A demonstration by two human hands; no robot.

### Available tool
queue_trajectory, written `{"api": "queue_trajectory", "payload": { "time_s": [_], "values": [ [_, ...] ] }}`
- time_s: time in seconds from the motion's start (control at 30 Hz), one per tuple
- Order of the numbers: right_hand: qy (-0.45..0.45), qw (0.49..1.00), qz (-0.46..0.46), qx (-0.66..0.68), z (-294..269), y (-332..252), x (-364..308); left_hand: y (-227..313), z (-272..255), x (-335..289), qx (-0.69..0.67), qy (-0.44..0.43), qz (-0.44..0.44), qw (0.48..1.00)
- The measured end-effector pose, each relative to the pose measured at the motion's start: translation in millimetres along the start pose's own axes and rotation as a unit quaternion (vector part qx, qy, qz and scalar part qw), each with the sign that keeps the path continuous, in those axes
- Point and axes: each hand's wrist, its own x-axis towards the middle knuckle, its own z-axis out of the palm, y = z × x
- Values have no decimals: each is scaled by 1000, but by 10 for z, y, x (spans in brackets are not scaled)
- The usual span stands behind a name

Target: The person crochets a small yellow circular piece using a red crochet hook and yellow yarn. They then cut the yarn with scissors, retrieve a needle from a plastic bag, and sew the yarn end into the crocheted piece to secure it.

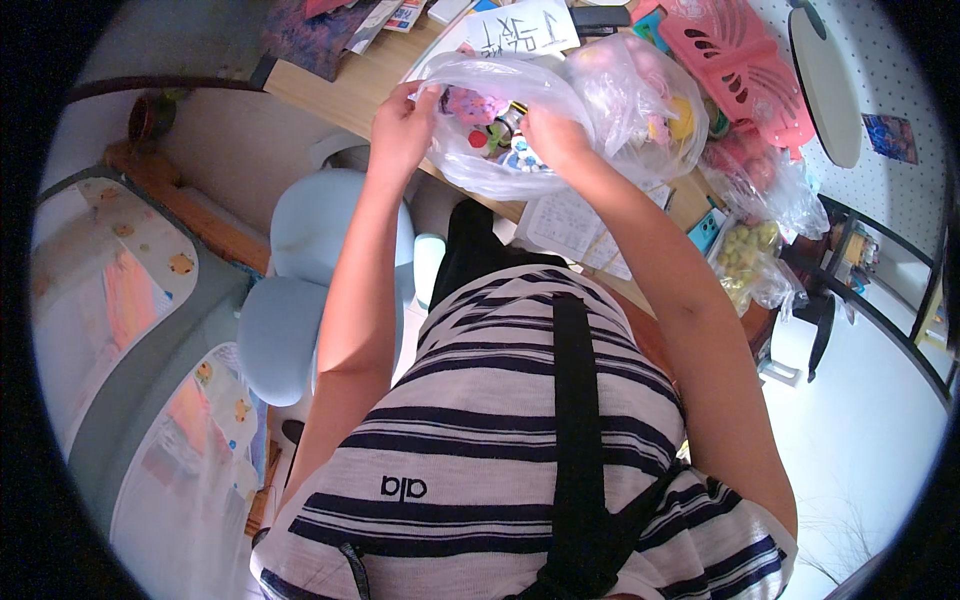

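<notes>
A clear plastic bag with its mouth open sits at the near edge of the wooden desk. My left hand is closed on the bag's left rim. Inside the bag's mouth is my right hand, its fingers curled and partly hidden; what they hold, if anything, I cannot make out. Small colourful items lie in the bag: a pink patterned piece, a red round bit beside something green, and a blue-and-white piece just below my right fingers.
Right of the bag stands a second full plastic bag. Beyond it are a pink plastic rack, an oval mirror-like panel and a bag of green fruit. Papers lie at the desk's near edge. A light-blue chair stands left.
</notes>
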Motion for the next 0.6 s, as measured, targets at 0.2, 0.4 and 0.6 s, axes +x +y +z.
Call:
{"api": "queue_trajectory", "payload": {
  "time_s": [0.2,0.4,0.6],
  "values": [
    [187,965,-175,63,-301,97,-260,93,-70,-288,13,71,22,997],
    [156,916,-119,350,-584,43,-789,-28,-155,-538,-183,92,-35,978],
    [106,824,-45,555,-306,164,-1971,43,-78,-956,-253,120,81,956]
  ]
}}
